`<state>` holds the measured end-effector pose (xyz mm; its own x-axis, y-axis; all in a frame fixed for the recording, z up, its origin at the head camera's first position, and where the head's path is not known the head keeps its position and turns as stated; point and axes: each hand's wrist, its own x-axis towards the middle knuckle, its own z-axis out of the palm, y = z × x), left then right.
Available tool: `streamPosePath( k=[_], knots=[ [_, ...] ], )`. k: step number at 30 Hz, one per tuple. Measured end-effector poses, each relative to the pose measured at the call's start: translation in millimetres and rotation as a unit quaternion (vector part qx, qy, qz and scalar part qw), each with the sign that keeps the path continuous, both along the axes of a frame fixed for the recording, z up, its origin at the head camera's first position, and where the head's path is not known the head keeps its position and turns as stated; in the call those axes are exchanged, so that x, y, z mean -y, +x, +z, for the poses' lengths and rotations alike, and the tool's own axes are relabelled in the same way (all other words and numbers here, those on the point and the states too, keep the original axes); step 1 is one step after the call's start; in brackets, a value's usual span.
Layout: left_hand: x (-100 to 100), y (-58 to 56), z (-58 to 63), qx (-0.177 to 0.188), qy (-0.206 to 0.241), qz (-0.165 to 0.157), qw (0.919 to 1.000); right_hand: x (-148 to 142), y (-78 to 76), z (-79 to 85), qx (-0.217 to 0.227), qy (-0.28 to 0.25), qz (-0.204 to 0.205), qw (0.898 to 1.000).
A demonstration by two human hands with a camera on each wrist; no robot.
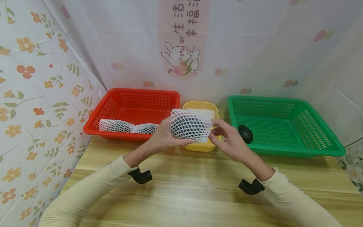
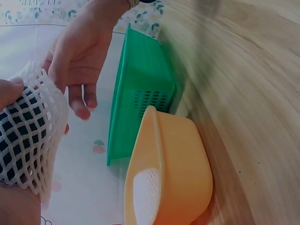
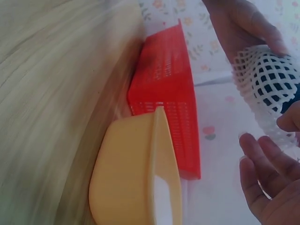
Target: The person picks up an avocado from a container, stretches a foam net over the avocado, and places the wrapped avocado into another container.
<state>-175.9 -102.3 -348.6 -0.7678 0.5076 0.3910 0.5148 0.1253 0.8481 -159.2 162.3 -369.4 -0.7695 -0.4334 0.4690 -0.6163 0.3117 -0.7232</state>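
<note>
In the head view my left hand [image 1: 164, 135] grips a white foam net sleeve [image 1: 190, 125] from its left side, thumb along the bottom. Through the mesh shows a dark fruit, which looks like an avocado [image 3: 291, 101]. My right hand [image 1: 231, 140] is at the sleeve's right end, its thumb and fingers spread apart and touching the edge; the right wrist view has the thumb over the fruit at the opening. Beneath the hands stands a yellow bin [image 1: 203, 147] with white foam netting [image 1: 208, 112] inside. Another dark avocado [image 1: 245, 133] lies in the green basket [image 1: 286, 151].
A red basket [image 1: 131, 91] at the left holds foam sleeves [image 1: 116, 125] with dark contents, lying along its front wall. The baskets and bin stand at the back of the wooden table [image 1: 193, 189], against a printed cloth [image 1: 127, 41]. Each wrist carries a black mount [image 1: 140, 176].
</note>
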Motion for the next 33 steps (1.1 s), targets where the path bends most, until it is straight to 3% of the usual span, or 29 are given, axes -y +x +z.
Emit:
streamPosePath(
  k=[8, 14, 16, 21, 28, 30, 33],
  knots=[
    [0, 1.0, -1.3, 0.009, -0.009, 0.003, 0.9999, -6, 0.4, -2.8, 0.023, -0.056, 0.023, 0.998],
    [-1, 0.9, -0.5, 0.01, -0.017, 0.0, 0.9998, -6, 1.8, 1.6, 0.086, -0.134, 0.068, 0.985],
    [-1, 0.6, -0.1, 0.004, -0.016, -0.004, 0.9999, -6, 1.8, 4.7, 0.129, -0.142, 0.093, 0.977],
    [-2, 0.1, 0.1, -0.01, -0.02, -0.008, 0.9997, 1, 0.1, 9.5, 0.247, -0.151, 0.147, 0.946],
    [-8, -0.6, -0.9, -0.023, -0.017, -0.023, 0.9993, 9, -3.3, 8.6, 0.287, -0.19, 0.218, 0.913],
    [-8, -0.6, -0.6, -0.027, -0.018, -0.026, 0.9991, 9, -2.2, 8.5, 0.289, -0.189, 0.209, 0.915],
    [-9, 0.1, -1.2, -0.022, -0.029, -0.023, 0.9991, 12, -0.6, 7.9, 0.282, -0.178, 0.154, 0.93]
  ],
)
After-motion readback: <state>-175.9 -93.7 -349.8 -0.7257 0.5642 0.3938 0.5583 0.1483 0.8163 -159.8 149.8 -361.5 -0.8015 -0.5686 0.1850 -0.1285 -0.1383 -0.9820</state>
